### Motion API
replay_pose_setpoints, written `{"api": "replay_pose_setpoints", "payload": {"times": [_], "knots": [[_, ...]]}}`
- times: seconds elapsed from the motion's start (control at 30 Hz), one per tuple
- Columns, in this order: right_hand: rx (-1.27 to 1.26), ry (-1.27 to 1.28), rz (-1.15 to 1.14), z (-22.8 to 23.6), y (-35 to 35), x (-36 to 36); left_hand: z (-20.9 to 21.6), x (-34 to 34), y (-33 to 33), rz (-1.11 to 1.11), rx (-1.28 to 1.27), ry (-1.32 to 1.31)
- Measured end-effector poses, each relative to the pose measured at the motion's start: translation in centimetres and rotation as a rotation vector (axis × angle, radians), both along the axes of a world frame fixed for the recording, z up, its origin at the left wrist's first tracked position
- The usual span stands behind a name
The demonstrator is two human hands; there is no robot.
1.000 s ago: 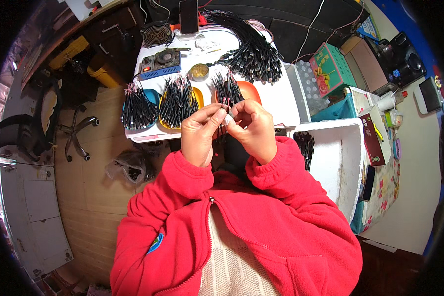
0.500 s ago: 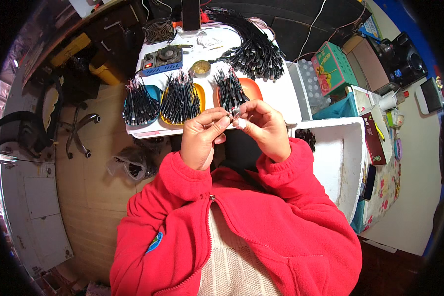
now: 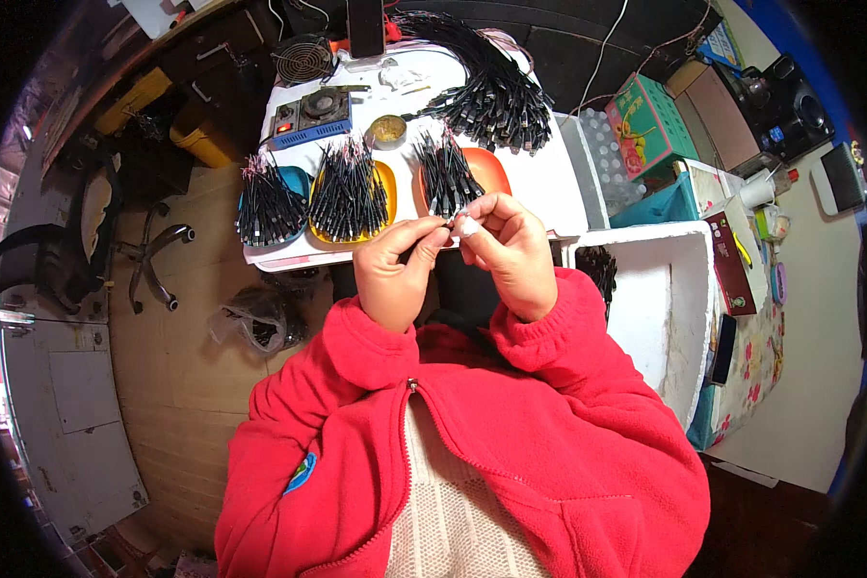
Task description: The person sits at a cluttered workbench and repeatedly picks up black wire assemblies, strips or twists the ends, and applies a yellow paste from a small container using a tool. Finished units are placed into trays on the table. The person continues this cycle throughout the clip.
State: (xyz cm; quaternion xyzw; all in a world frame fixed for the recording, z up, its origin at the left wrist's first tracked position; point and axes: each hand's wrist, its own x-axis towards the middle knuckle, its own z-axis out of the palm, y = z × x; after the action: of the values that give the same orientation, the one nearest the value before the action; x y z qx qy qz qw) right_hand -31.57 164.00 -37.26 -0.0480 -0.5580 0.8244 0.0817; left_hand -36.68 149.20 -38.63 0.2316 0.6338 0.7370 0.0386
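Close together at the table's front edge, my left hand (image 3: pixel 395 275) and my right hand (image 3: pixel 512 252) are both pinched at the fingertips. Whatever lies between them is too small and too covered to name; a bit of dark and shiny material shows there. Something white, like tape, covers my right thumb tip. Just beyond my fingers, a bunch of short black cables (image 3: pixel 445 173) lies on an orange tray (image 3: pixel 491 173). More black cables with bared wire ends rest on a yellow tray (image 3: pixel 388 188) and a teal tray (image 3: pixel 299 180) to the left.
Behind the trays stand a small round metal tin (image 3: pixel 388 131) and a blue-sided heating device (image 3: pixel 312 119). A large pile of black cables (image 3: pixel 496 101) fills the back right. A white foam box (image 3: pixel 689 318) sits at my right, with dark cables inside.
My right hand has shifted slightly left and its fingers have drawn in around the pinch. My left fingers have straightened and closed together. The view has tilted a little.
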Motion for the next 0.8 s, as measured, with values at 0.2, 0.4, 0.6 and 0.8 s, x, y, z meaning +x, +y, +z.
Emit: {"api": "replay_pose_setpoints", "payload": {"times": [0.2,0.4,0.6,0.8], "knots": [[0.059,0.127,0.088,0.3,0.9,0.2,0.5,-0.8,-1.4,-0.380,0.271,-0.555],[0.153,0.077,-0.071,0.3,0.1,0.3,0.3,0.0,-0.5,-0.212,0.142,-0.309],[-0.057,0.038,0.015,-0.4,-0.1,0.0,0.0,-0.5,-0.8,-0.256,0.192,-0.476],[-0.335,-0.030,0.149,-1.7,0.2,-0.5,-0.5,-1.1,-1.0,-0.424,0.349,-0.705]]}}
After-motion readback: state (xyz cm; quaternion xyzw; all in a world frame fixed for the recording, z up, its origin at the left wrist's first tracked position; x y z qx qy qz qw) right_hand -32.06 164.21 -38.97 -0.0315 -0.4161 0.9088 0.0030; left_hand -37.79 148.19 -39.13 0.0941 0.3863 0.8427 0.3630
